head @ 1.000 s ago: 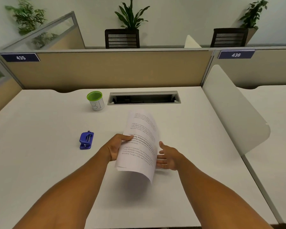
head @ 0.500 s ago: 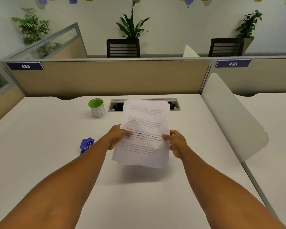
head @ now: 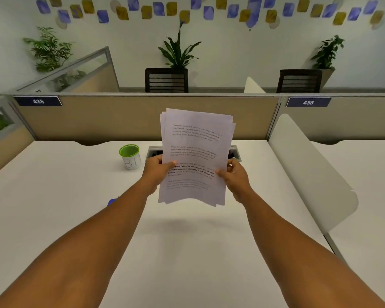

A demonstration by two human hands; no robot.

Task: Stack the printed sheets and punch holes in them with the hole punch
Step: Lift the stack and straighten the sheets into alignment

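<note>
The printed sheets (head: pixel 196 156) stand upright between both hands — left hand (head: pixel 157 172) and right hand (head: pixel 235 176) pinching opposite side edges.

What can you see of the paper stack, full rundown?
The printed sheets are a thin stack of white paper with paragraphs of black text, some bold. They are held upright above the desk, edges fanned unevenly, bottom edge wavy. The left hand and right hand pinch the side edges, thumbs on the front page.

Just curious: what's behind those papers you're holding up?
Behind the papers only the ends of a cable slot in the desk show, plus the tan divider. Its middle is covered.
</note>
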